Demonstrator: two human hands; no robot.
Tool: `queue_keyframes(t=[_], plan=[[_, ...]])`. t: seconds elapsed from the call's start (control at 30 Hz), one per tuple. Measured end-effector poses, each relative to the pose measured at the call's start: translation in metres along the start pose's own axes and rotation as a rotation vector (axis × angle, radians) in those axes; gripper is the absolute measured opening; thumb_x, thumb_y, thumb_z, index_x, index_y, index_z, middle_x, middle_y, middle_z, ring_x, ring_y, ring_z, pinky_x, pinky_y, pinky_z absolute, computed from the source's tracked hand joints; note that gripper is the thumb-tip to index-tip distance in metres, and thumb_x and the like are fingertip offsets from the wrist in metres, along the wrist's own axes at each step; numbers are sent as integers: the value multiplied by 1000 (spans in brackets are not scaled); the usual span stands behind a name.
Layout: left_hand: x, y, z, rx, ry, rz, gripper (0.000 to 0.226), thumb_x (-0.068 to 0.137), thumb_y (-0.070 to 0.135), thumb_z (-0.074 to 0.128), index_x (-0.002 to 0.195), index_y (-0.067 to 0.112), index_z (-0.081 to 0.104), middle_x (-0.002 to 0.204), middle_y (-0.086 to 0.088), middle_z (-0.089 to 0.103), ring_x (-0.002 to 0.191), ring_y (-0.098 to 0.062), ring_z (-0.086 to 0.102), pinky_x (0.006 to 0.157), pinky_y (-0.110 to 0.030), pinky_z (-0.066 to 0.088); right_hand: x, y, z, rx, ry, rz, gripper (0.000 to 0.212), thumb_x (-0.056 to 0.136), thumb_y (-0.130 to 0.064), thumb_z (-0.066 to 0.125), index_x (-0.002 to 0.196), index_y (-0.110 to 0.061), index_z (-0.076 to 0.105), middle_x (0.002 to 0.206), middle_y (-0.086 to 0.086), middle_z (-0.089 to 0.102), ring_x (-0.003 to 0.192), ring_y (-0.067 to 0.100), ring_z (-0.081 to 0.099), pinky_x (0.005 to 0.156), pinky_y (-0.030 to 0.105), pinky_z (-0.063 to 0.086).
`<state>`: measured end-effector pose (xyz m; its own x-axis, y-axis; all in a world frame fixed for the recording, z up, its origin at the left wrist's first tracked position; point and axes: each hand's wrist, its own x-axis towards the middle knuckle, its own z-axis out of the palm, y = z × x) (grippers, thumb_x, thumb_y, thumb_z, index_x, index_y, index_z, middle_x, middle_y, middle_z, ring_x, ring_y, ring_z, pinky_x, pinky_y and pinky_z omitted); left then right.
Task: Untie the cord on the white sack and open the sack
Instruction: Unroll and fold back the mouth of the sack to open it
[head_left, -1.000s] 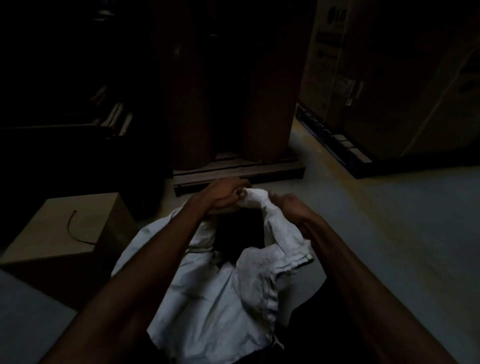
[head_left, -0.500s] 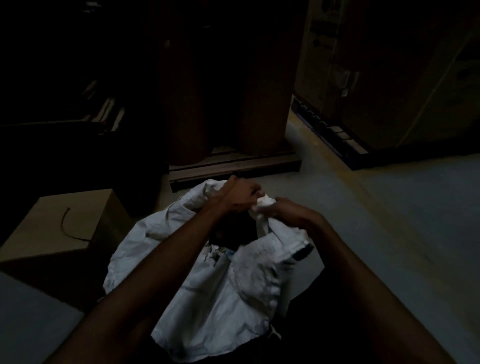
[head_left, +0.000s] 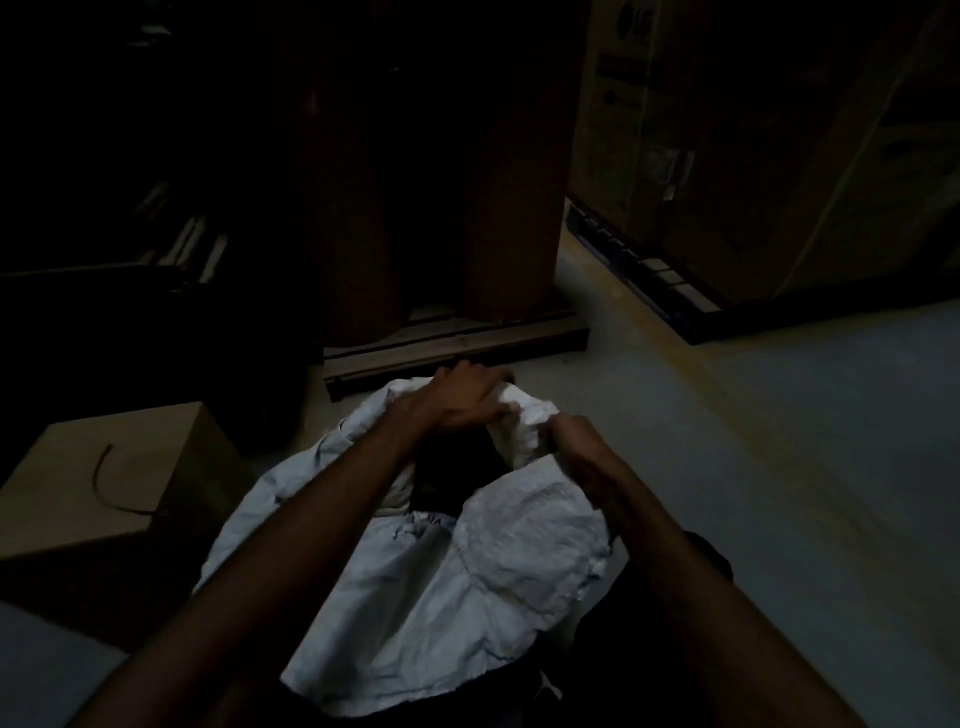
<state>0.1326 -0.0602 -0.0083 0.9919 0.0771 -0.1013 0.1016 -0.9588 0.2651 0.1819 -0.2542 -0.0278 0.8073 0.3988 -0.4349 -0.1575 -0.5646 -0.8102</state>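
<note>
both hands up at the far rim of the white sack (head_left: 415, 587), which sits on the grey floor (head_left: 779, 467) right in front of the person, its mouth gaping dark in the middle. left hand (head_left: 462, 400) curls over the top edge, fingers clenched on a bunch of white fabric. right hand (head_left: 571, 441) just beside it, fingers pinched tight on the same bunched lip, the two hands nearly touching. the near flap of the sack folds down toward the camera, wrinkled, with faint print on it. the cord itself, can't make it out in this dim light. to the left, a cardboard box (head_left: 119, 467) with a thin dark strand lying on its top. behind the sack, a wooden pallet (head_left: 457, 343) carrying tall brown rolls (head_left: 514, 208); far right, big cartons (head_left: 753, 145) on another pallet.
</note>
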Motion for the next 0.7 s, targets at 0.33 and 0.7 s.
queue_keyframes(t=[0.33, 0.7], plan=[[-15, 31, 1, -1, 117, 284, 31, 82, 42, 48, 111, 30, 53, 107, 3, 66, 97, -18, 61, 88, -43, 49, -17, -5, -16, 513, -271, 13, 18, 79, -9, 54, 74, 1, 68, 64, 12, 69, 55, 23, 67, 56, 29, 58], [14, 38, 2, 230, 182, -19, 49, 75, 56, 44, 108, 23, 60, 112, -8, 69, 102, -30, 65, 87, -40, 49, -42, -13, 18, -416, 346, 5, 70, 80, -56, 55, 133, -10, 48, 137, 15, 53, 128, 38, 50, 107, 52, 38]])
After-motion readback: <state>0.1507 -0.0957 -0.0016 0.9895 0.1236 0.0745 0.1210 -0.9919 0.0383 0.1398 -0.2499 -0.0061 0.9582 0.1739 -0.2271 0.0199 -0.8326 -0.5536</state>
